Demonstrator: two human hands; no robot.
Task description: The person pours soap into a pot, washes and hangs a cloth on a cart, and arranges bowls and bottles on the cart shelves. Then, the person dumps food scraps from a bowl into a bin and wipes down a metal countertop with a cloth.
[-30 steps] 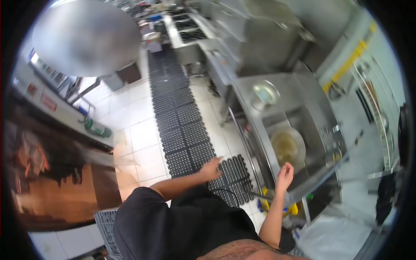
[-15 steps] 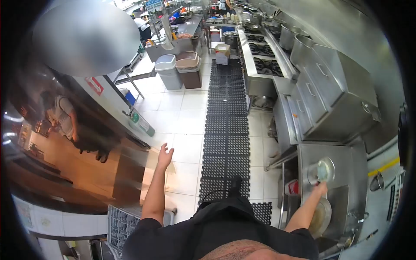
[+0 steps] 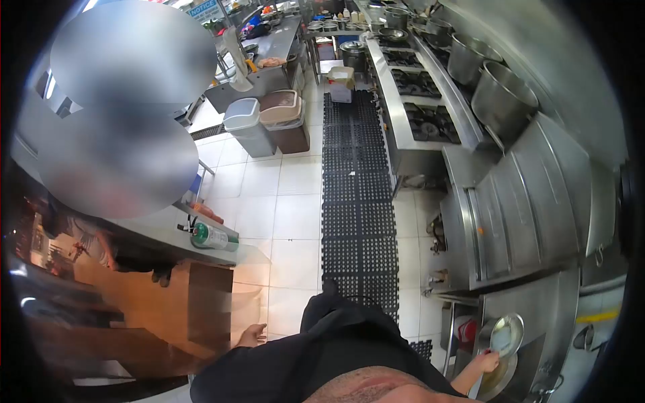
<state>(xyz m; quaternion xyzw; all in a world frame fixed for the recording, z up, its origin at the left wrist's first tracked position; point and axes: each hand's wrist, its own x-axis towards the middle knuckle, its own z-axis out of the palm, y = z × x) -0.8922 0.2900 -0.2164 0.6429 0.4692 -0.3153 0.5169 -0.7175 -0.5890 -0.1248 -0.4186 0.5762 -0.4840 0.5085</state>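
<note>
My right hand (image 3: 488,361) is at the near rim of a round metal pan (image 3: 516,329) at the sink. Its fingers are closed, but what they grip is too small to make out. Something whitish (image 3: 501,341) shows inside the pan, just ahead of the fingers. Partly under that hand and forearm lies a larger round metal vessel (image 3: 500,379) in the sink. Low beside my body on the left, my left hand (image 3: 251,336) hangs over the tiled floor, fingers apart and holding nothing.
A black rubber mat (image 3: 358,195) runs ahead along the stove (image 3: 423,121). On the left, a green cylinder (image 3: 213,236) lies by the wooden counter (image 3: 208,302). Two lidded bins (image 3: 250,127) and a box (image 3: 341,84) stand farther off. Steel drawers (image 3: 524,208) flank the right.
The view has shifted, so the counter and sink sit lower in it. My left hand has dropped back from outstretched to beside my body. My right hand stays by the metal pan.
</note>
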